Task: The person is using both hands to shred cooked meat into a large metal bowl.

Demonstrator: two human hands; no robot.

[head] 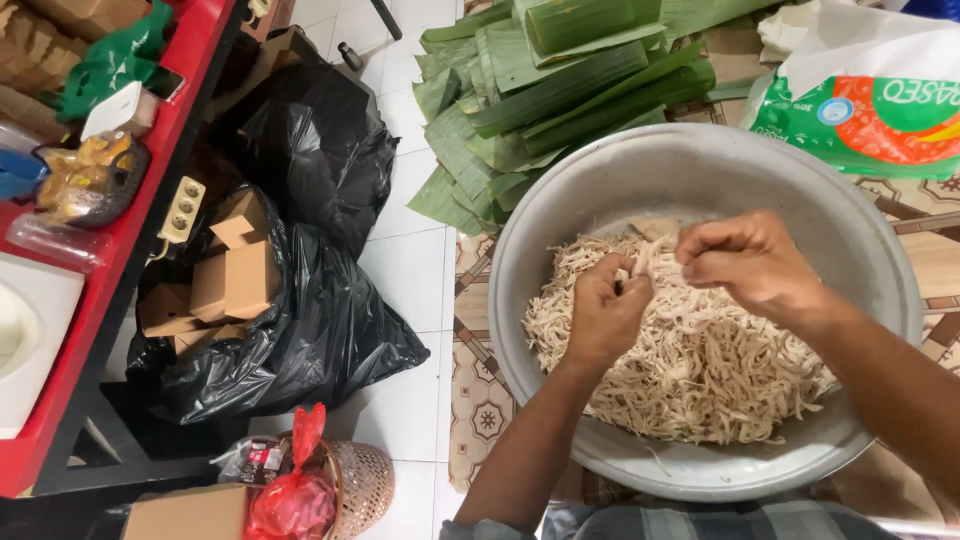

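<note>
A large metal bowl [560, 215] sits on a patterned mat and holds a heap of pale shredded meat [690, 365]. Over the heap, my left hand [603, 315] and my right hand [745, 262] both pinch one pale piece of meat [645, 258] between their fingertips. The two hands are close together above the middle of the bowl. My forearms reach in from the bottom and the right.
Stacked green banana leaves [560, 85] lie beyond the bowl. A white plastic packet [860, 110] is at the top right. Black rubbish bags [310, 290] with cardboard boxes stand on the white tile floor at left, beside a red table [130, 230]. A small woven basket [355, 485] sits at the bottom.
</note>
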